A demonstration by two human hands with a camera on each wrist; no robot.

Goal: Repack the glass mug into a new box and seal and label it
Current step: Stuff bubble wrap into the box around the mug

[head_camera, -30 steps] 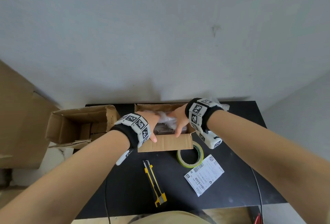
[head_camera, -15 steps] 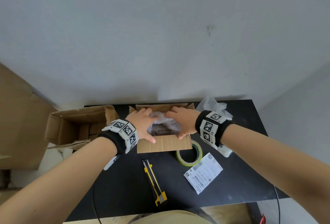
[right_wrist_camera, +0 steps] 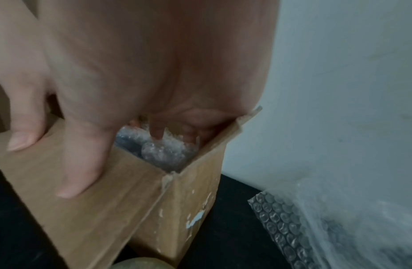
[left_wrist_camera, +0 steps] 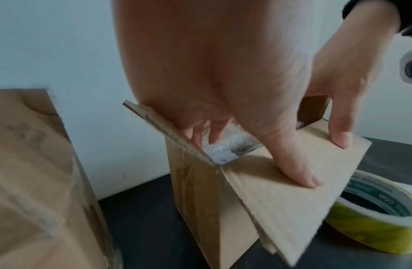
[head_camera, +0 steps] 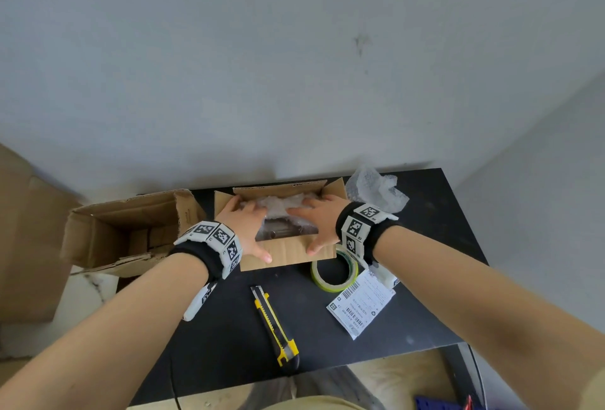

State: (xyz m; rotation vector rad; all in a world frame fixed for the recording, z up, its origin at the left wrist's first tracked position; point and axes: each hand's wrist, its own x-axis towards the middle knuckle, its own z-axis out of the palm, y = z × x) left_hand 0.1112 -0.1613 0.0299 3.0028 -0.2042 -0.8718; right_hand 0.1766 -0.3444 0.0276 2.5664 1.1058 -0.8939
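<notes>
A small open cardboard box (head_camera: 288, 252) stands at the back of the black table (head_camera: 425, 246). Crumpled bubble wrap (head_camera: 278, 205) fills its top, and a dark glassy rim, apparently the mug (head_camera: 283, 232), shows beneath it. My left hand (head_camera: 245, 226) lies over the box's left side, fingers (left_wrist_camera: 215, 132) reaching down onto the wrap and thumb (left_wrist_camera: 292, 163) flat on the front flap (left_wrist_camera: 281, 200). My right hand (head_camera: 317, 220) mirrors it on the right side, fingers (right_wrist_camera: 156, 131) on the wrap (right_wrist_camera: 163, 154) and thumb (right_wrist_camera: 80, 163) on the flap (right_wrist_camera: 108, 200). Neither hand grips anything.
An older, larger open box (head_camera: 124, 229) hangs over the table's left edge. Loose bubble wrap (head_camera: 376, 190) lies back right. In front of the small box are a yellow-green tape roll (head_camera: 334, 287), a printed shipping label (head_camera: 361, 305) and a yellow utility knife (head_camera: 275, 324).
Both wrists have drawn back and apart from over the box. The hands now lie spread on the wrap with the thumbs on the front flap.
</notes>
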